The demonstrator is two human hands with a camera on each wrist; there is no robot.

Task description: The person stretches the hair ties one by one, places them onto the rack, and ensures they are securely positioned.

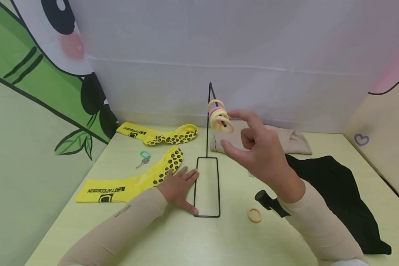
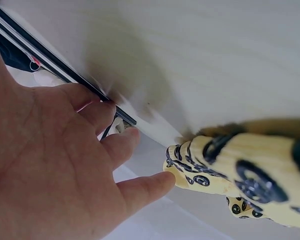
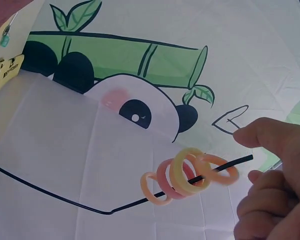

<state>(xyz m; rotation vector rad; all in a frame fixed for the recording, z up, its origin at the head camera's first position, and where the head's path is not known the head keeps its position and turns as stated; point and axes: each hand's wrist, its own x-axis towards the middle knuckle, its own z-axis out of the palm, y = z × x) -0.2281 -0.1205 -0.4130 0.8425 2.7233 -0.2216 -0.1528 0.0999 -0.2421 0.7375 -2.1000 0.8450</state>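
Observation:
A black wire stand (image 1: 207,125) carries several rings on its slanting upper arm. In the right wrist view these are an orange ring (image 3: 145,187), a pink ring (image 3: 162,176), a yellow ring (image 3: 176,170) and, nearest the rod's free end, another orange ring (image 3: 233,176). My right hand (image 1: 266,160) is beside that end ring, thumb and index finger spread apart and the other fingers curled; it holds nothing. Fingers outstretched, my left hand (image 1: 178,187) rests on the table against the left side of the stand's rectangular base (image 1: 218,192), next to a yellow sock (image 1: 133,183).
A loose orange ring (image 1: 249,215) lies right of the base. Near it, a black hammer-like object (image 1: 262,197) is partly hidden by my right forearm. Black cloth (image 1: 339,192) and folded beige cloth (image 1: 296,142) lie at right, a second yellow sock (image 1: 159,135) and a key (image 1: 143,162) at left.

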